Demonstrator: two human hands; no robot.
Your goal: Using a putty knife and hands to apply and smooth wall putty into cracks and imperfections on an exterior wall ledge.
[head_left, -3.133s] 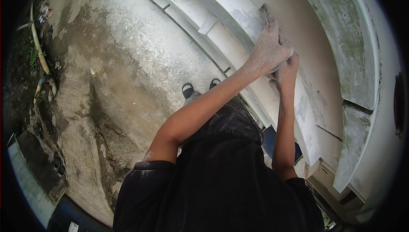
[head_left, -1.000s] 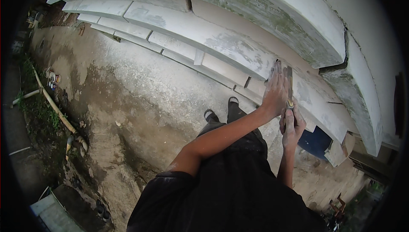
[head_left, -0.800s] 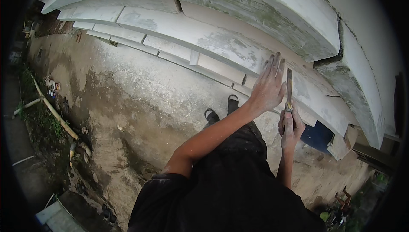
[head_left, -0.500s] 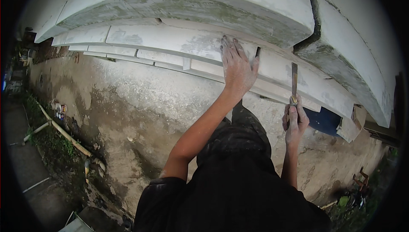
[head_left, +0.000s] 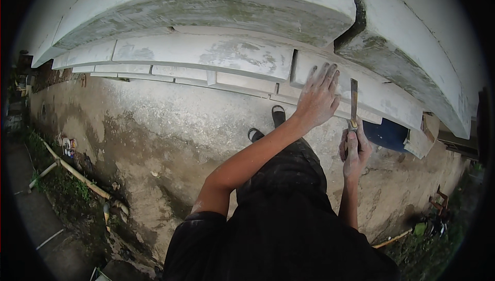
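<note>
My left hand [head_left: 318, 95], dusted white, reaches up with fingers spread over a pale slab [head_left: 309, 72], just right of the dark gap [head_left: 293, 66] between two slabs. Its fingers look laid on the slab's front face, though firm contact is hard to judge. Upright in my right hand [head_left: 356, 147] is a narrow flat-bladed scraper [head_left: 354, 98], its blade pointing away from me. My fingers and thumb wrap its handle, hiding most of it. Left of the gap, a long white slab [head_left: 206, 54] carries grey smeared patches. Both hands are powdery.
A thick white slab with a greenish underside [head_left: 206, 12] overhangs at the top. My sandalled feet [head_left: 278, 109] stand on a stained concrete floor [head_left: 170, 126]. A dark blue object [head_left: 386, 135] and a cardboard piece [head_left: 424, 136] lie at right. Pipes [head_left: 77, 170] run at left.
My left hand has slid right, from the left slab across the gap to the right one. The view has shifted right, and my feet now show. The right hand still grips the scraper.
</note>
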